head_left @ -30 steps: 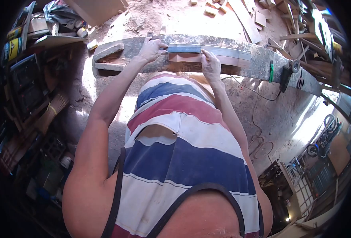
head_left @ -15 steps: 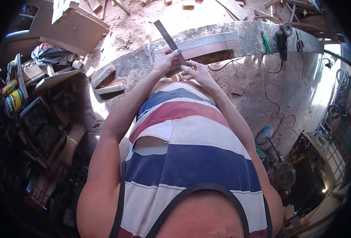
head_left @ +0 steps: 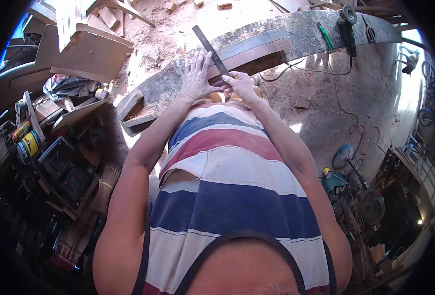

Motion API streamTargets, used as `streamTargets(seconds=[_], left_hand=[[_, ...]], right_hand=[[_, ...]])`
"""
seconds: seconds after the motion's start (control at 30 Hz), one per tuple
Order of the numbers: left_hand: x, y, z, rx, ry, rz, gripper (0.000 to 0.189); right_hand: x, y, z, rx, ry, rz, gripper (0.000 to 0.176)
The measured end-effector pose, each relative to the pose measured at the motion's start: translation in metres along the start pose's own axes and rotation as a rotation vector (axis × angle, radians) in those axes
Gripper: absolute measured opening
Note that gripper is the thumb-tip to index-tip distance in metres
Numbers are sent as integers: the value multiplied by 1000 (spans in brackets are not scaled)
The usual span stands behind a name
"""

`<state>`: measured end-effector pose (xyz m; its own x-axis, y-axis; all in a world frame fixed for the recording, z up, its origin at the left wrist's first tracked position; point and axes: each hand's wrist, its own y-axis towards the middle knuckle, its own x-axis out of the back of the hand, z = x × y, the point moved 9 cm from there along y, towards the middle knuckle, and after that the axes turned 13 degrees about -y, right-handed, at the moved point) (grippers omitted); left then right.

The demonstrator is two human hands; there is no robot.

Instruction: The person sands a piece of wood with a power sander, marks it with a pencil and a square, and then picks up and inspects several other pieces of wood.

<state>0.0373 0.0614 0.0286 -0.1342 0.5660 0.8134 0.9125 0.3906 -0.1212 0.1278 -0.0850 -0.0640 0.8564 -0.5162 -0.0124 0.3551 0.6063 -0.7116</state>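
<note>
A long dark metal bar [head_left: 209, 49], perhaps a try square, slants up and left from my right hand [head_left: 241, 84], whose fingers are wrapped round its lower end. My left hand [head_left: 196, 74] is open beside it, fingers spread, with the thumb reaching toward the bar's lower end. Beyond the hands, a curved wooden piece [head_left: 252, 51] lies on the worn workbench [head_left: 163, 88]. The bar crosses over the left part of that piece. What lies under my fingers is partly hidden.
On the bench's right side are green-handled pliers [head_left: 326, 37], an angle grinder [head_left: 346, 30] and dark scissors [head_left: 370, 32]. Two blocks [head_left: 130, 104] sit at its left end. A cord loops to the floor. Cluttered shelves with a yellow can [head_left: 29, 143] stand left.
My left hand has let go of the bar and spread its fingers to its left. My right hand still grips the bar. The view has shifted slightly.
</note>
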Motion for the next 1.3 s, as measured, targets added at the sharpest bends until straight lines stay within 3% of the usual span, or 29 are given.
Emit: streamTargets(seconds=[0.47,0.7,1.13,1.23,1.3], left_hand=[[-3,-1,7,-32,-34,46,109],[-4,-2,8,-28,-44,37,110],[-9,-1,11,-49,31,23,110],[-9,-1,10,-33,-11,36,114],[-8,-1,9,-33,-26,33,113]], right_hand=[[-5,1,13,-60,-79,1,23],[0,10,5,-155,-201,74,29],[3,9,12,-114,-233,97,30],[8,9,15,-51,-360,62,37],[23,2,37,115,-719,-49,44]])
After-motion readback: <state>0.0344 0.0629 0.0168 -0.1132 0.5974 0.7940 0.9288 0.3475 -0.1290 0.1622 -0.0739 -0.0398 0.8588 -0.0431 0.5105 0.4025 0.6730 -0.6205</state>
